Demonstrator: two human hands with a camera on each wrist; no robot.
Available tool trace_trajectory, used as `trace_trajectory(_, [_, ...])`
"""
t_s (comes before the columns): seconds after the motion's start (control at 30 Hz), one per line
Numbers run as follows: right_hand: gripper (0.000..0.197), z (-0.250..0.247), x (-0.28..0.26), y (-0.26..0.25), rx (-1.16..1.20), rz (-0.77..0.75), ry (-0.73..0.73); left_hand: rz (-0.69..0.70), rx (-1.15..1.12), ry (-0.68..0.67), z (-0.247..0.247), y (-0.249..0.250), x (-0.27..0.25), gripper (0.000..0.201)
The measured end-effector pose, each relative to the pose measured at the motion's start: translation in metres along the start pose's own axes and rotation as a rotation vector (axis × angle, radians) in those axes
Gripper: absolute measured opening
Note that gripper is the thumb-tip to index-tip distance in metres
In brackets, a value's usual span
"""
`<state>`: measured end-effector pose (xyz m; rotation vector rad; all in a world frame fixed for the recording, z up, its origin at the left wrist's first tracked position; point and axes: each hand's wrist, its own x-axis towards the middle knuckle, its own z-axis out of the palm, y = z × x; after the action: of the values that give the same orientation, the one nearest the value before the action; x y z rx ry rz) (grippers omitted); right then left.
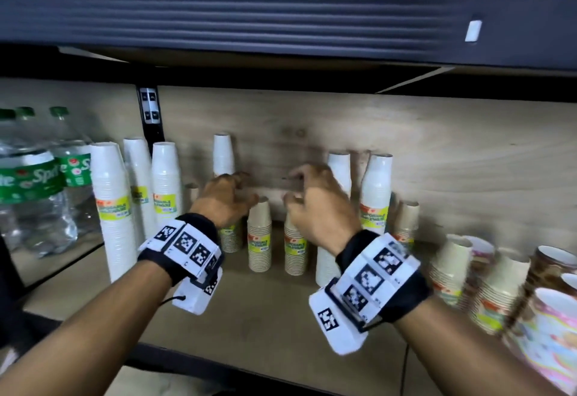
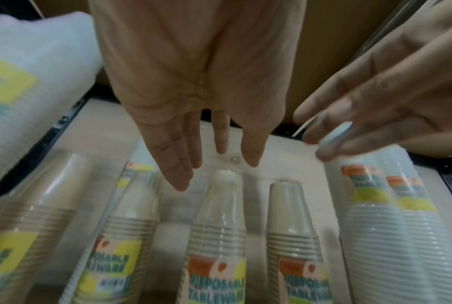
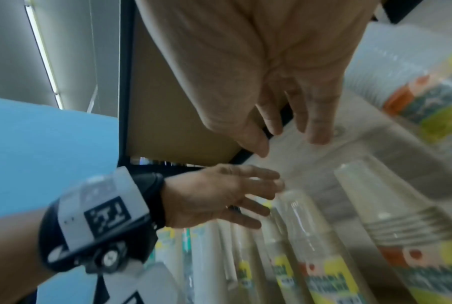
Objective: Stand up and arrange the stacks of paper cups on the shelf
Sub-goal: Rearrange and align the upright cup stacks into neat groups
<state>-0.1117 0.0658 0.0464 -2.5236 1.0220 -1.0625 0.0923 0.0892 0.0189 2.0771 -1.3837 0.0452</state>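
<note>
Wrapped stacks of paper cups stand upright on the wooden shelf (image 1: 249, 317). Tall white stacks (image 1: 112, 208) line the left, and two more (image 1: 376, 189) stand at the right. Two short beige stacks (image 1: 259, 236) (image 1: 295, 249) stand in the middle. My left hand (image 1: 243, 189) hovers just left of and above the first beige stack, and my right hand (image 1: 293, 189) hovers over the second. In the left wrist view the left fingers (image 2: 183, 174) hang relaxed above the beige stacks (image 2: 219, 216). In the right wrist view the right fingers (image 3: 318, 131) are straight. Neither hand holds anything.
Sprite bottles (image 1: 31, 183) stand at the far left. More cup stacks (image 1: 449, 270) and patterned cups (image 1: 546, 333) crowd the right end, some leaning. The dark beam of the upper shelf (image 1: 281, 24) hangs low overhead. Bare board lies in front of the stacks.
</note>
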Motion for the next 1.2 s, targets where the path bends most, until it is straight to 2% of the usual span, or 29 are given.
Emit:
trace_trajectory(0.1, [0.043,0.034,-0.004,-0.003,-0.108,0.026,-0.143,-0.008,0.003,-0.089,0.014,0.000,-0.001,0.058])
trace_trajectory(0.17, [0.050,0.055,-0.004,0.000,-0.198,0.050,-0.192,0.027,0.008,-0.098,0.022,-0.001,0.000,0.055])
trace_trajectory(0.27, [0.059,0.079,-0.001,0.008,-0.308,0.070,-0.183,0.052,-0.011,-0.117,0.031,-0.007,0.004,0.057])
trace_trajectory(0.37, [0.069,0.095,0.009,0.015,-0.353,0.155,-0.195,0.065,-0.018,-0.130,0.037,-0.013,0.007,0.057])
trace_trajectory(0.53, [0.059,0.104,0.017,0.021,-0.294,0.223,-0.153,0.049,-0.187,-0.116,0.046,-0.025,0.010,0.054])
trace_trajectory(0.67, [0.052,0.098,0.017,0.018,-0.226,0.175,-0.154,0.026,-0.204,-0.103,0.041,-0.035,0.010,0.055])
trace_trajectory(0.9, [0.049,0.083,-0.011,0.011,-0.198,0.027,-0.134,0.008,-0.116,-0.169,0.016,-0.038,-0.021,0.058])
trace_trajectory(1.07, [0.038,0.048,-0.040,0.015,-0.102,0.073,-0.123,0.073,-0.154,-0.159,0.015,-0.013,-0.048,0.053])
trace_trajectory(1.2, [0.040,0.008,-0.068,0.035,-0.093,0.131,-0.134,0.152,-0.139,-0.191,0.025,0.024,-0.066,0.049])
